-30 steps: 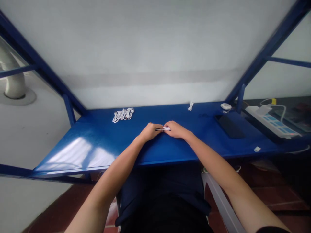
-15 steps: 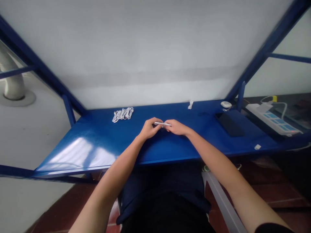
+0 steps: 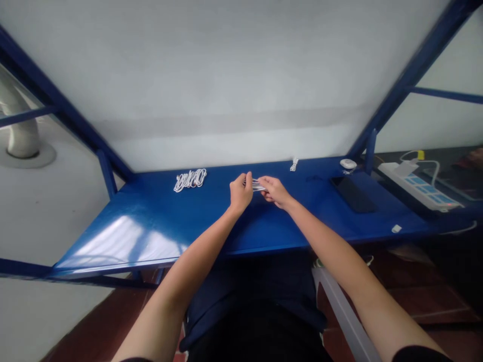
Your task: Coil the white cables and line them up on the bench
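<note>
Between my hands is a white cable point(image 3: 258, 185) gathered into several parallel strands, held just above the blue table point(image 3: 211, 221). My left hand point(image 3: 241, 192) is closed around the left end of the bundle, its thumb pointing up. My right hand point(image 3: 274, 191) pinches the other end between thumb and fingers. The cable's plugs are hidden by my fingers. To the left, towards the back, lies a row of coiled white cables point(image 3: 190, 180). A smaller bundled white cable point(image 3: 294, 164) rests near the wall, right of my hands.
A black phone point(image 3: 352, 194) lies on the right side of the table, with a white rounded case point(image 3: 347, 164) behind it. A small white adapter point(image 3: 396, 229) sits near the front right edge. Further right is a power strip point(image 3: 418, 186). Blue frame bars rise at both sides.
My left hand has turned so its thumb points up, and it has shifted slightly right. The bundle, edge-on before, now shows its separate strands. The right hand still holds its end.
</note>
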`<state>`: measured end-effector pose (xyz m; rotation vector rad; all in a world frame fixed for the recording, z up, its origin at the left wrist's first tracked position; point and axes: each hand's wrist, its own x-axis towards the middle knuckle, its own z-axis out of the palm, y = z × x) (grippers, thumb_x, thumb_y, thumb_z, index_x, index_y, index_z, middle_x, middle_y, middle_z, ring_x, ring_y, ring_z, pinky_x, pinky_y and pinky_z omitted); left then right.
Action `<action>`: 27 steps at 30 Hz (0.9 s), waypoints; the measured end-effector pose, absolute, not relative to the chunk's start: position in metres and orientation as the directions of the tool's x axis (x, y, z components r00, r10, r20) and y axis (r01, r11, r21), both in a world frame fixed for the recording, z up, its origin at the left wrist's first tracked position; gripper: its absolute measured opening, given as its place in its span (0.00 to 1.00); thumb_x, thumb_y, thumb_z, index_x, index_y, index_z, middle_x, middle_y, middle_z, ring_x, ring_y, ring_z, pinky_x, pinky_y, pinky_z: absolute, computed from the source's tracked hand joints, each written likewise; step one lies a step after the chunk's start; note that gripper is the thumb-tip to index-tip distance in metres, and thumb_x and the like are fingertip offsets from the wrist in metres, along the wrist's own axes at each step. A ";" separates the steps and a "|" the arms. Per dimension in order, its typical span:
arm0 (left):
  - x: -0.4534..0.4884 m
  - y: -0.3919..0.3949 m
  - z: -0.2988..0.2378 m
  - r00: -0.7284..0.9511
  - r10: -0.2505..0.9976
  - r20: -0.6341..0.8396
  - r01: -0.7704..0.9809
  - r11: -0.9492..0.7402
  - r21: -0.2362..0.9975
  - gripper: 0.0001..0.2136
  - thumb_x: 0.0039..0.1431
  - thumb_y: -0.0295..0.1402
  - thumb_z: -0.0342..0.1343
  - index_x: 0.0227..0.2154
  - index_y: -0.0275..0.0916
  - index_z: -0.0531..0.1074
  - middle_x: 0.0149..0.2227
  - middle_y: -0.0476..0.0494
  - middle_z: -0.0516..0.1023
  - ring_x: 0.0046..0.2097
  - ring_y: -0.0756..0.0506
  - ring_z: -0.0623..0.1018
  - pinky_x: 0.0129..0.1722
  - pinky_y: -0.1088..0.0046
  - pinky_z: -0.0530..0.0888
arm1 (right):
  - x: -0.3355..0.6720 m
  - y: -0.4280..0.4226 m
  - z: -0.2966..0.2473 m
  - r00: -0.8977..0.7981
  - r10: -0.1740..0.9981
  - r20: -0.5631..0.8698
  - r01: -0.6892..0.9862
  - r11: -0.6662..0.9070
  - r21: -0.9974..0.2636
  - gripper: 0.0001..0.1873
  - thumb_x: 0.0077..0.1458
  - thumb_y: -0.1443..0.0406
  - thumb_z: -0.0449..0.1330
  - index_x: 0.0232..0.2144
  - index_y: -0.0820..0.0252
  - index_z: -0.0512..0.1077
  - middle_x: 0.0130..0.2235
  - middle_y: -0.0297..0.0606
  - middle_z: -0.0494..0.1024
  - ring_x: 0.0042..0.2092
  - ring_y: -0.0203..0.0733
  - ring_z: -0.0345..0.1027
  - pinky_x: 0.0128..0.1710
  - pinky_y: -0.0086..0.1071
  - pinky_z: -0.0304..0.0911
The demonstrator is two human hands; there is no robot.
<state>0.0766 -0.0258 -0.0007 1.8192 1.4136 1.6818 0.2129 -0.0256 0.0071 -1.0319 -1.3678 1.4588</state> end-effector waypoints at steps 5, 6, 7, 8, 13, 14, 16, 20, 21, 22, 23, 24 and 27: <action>0.088 -0.028 -0.005 -0.139 0.811 0.568 0.474 -0.449 0.757 0.18 0.65 0.41 0.48 0.22 0.38 0.69 0.21 0.50 0.72 0.24 0.52 0.68 0.28 0.75 0.62 | 0.210 -0.020 -0.008 -0.039 0.994 0.105 0.089 0.108 -0.990 0.27 0.57 0.42 0.49 0.32 0.59 0.70 0.17 0.29 0.63 0.17 0.33 0.55 0.15 0.27 0.49; 0.087 -0.030 -0.006 -0.136 0.816 0.562 0.479 -0.443 0.758 0.17 0.64 0.40 0.48 0.23 0.38 0.70 0.22 0.49 0.73 0.25 0.51 0.69 0.28 0.75 0.63 | 0.209 -0.020 -0.010 -0.044 0.991 0.128 0.124 0.132 -0.983 0.27 0.58 0.43 0.48 0.32 0.59 0.71 0.17 0.30 0.64 0.18 0.35 0.58 0.17 0.27 0.51; 0.086 -0.032 -0.007 -0.135 0.820 0.556 0.480 -0.437 0.761 0.16 0.64 0.40 0.49 0.24 0.38 0.72 0.23 0.49 0.74 0.25 0.51 0.70 0.29 0.75 0.63 | 0.209 -0.020 -0.012 -0.056 0.986 0.156 0.159 0.163 -0.974 0.26 0.59 0.44 0.47 0.31 0.59 0.71 0.18 0.31 0.66 0.20 0.36 0.60 0.19 0.28 0.54; 0.085 -0.033 -0.009 -0.133 0.823 0.551 0.480 -0.433 0.763 0.16 0.64 0.40 0.49 0.25 0.38 0.73 0.24 0.48 0.75 0.26 0.51 0.71 0.29 0.75 0.64 | 0.208 -0.020 -0.013 -0.057 0.980 0.191 0.196 0.199 -0.960 0.25 0.60 0.46 0.47 0.31 0.58 0.71 0.20 0.32 0.68 0.23 0.37 0.63 0.22 0.29 0.57; 0.087 -0.042 -0.014 -0.077 0.830 0.552 0.484 -0.453 0.749 0.13 0.64 0.38 0.49 0.32 0.39 0.76 0.29 0.46 0.79 0.31 0.49 0.76 0.33 0.75 0.68 | 0.208 -0.016 -0.016 0.067 0.942 0.329 0.393 0.279 -0.876 0.19 0.61 0.55 0.45 0.27 0.57 0.69 0.30 0.37 0.75 0.34 0.41 0.67 0.35 0.32 0.60; 0.088 -0.043 -0.014 -0.060 0.831 0.553 0.494 -0.457 0.739 0.13 0.64 0.38 0.48 0.33 0.39 0.77 0.30 0.45 0.79 0.31 0.48 0.76 0.34 0.75 0.68 | 0.208 -0.015 -0.016 0.073 0.942 0.329 0.415 0.271 -0.869 0.19 0.60 0.56 0.45 0.25 0.57 0.68 0.29 0.37 0.75 0.34 0.41 0.67 0.35 0.32 0.60; 0.089 -0.044 -0.014 -0.038 0.834 0.551 0.526 -0.452 0.721 0.14 0.65 0.39 0.48 0.32 0.39 0.76 0.28 0.46 0.79 0.30 0.49 0.75 0.33 0.75 0.67 | 0.209 -0.015 -0.016 0.038 0.946 0.322 0.436 0.274 -0.857 0.19 0.60 0.56 0.45 0.23 0.57 0.66 0.28 0.37 0.74 0.32 0.41 0.66 0.33 0.32 0.58; 0.084 -0.039 -0.012 -0.096 0.853 0.513 0.542 -0.387 0.746 0.21 0.64 0.44 0.47 0.20 0.38 0.71 0.19 0.50 0.70 0.23 0.52 0.67 0.27 0.75 0.62 | 0.207 -0.023 -0.012 -0.067 0.916 0.395 0.513 0.371 -0.774 0.21 0.61 0.54 0.46 0.20 0.56 0.62 0.23 0.35 0.70 0.27 0.39 0.62 0.30 0.31 0.53; 0.083 -0.036 -0.012 -0.123 0.862 0.491 0.522 -0.365 0.771 0.23 0.64 0.45 0.47 0.17 0.37 0.68 0.18 0.50 0.68 0.23 0.52 0.65 0.26 0.75 0.61 | 0.207 -0.026 -0.011 -0.090 0.901 0.425 0.543 0.402 -0.737 0.21 0.61 0.54 0.46 0.20 0.56 0.61 0.22 0.35 0.69 0.26 0.39 0.61 0.30 0.31 0.53; 0.082 -0.034 -0.013 -0.148 0.874 0.463 0.493 -0.340 0.800 0.23 0.63 0.46 0.47 0.16 0.37 0.67 0.17 0.50 0.67 0.23 0.52 0.64 0.25 0.75 0.60 | 0.206 -0.028 -0.010 -0.111 0.886 0.451 0.570 0.428 -0.701 0.20 0.61 0.55 0.47 0.19 0.56 0.60 0.21 0.35 0.68 0.26 0.38 0.61 0.30 0.31 0.52; 0.082 -0.032 -0.013 -0.166 0.887 0.431 0.461 -0.317 0.829 0.24 0.63 0.46 0.47 0.16 0.37 0.67 0.17 0.50 0.67 0.23 0.51 0.64 0.25 0.75 0.60 | 0.206 -0.031 -0.009 -0.130 0.874 0.469 0.591 0.448 -0.671 0.20 0.61 0.55 0.48 0.19 0.55 0.59 0.21 0.35 0.67 0.26 0.38 0.60 0.30 0.31 0.52; 0.082 -0.031 -0.014 -0.175 0.899 0.402 0.429 -0.298 0.853 0.24 0.63 0.47 0.47 0.16 0.37 0.67 0.17 0.50 0.68 0.23 0.51 0.65 0.25 0.75 0.60 | 0.206 -0.032 -0.008 -0.143 0.867 0.477 0.605 0.458 -0.652 0.20 0.61 0.55 0.49 0.19 0.55 0.59 0.21 0.35 0.67 0.26 0.38 0.61 0.30 0.31 0.52; 0.083 -0.032 -0.016 -0.143 0.902 0.407 0.399 -0.324 0.858 0.22 0.65 0.46 0.45 0.20 0.38 0.70 0.20 0.48 0.71 0.24 0.50 0.68 0.26 0.74 0.61 | 0.206 -0.031 -0.007 -0.095 0.880 0.464 0.607 0.421 -0.674 0.22 0.60 0.53 0.50 0.18 0.55 0.59 0.21 0.36 0.67 0.27 0.38 0.61 0.29 0.30 0.53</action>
